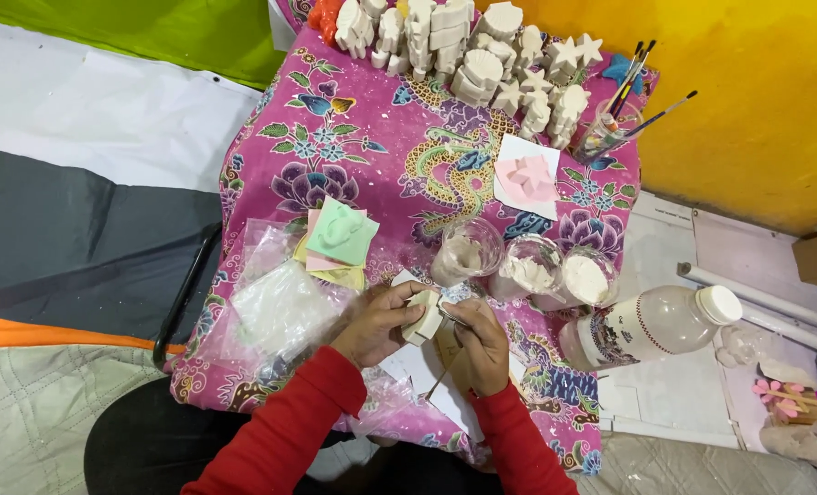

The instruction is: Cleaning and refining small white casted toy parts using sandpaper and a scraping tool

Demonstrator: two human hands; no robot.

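My left hand [372,323] grips a small white plaster figure [421,316] just above the near edge of a table covered in a pink floral cloth [372,137]. My right hand [483,344] holds a thin metal tool [453,317] whose tip touches the figure. A slim wooden stick [441,376] pokes out below the right hand. Both sleeves are red.
Three clear cups of white powder [527,266] stand just beyond my hands. A green figure on paper squares [339,234] lies to the left, a pink one [526,177] further back. Several white plaster figures [468,46] crowd the far edge beside a jar of brushes [610,124]. A white-capped bottle [651,323] lies at right, crumpled plastic bags [280,307] at left.
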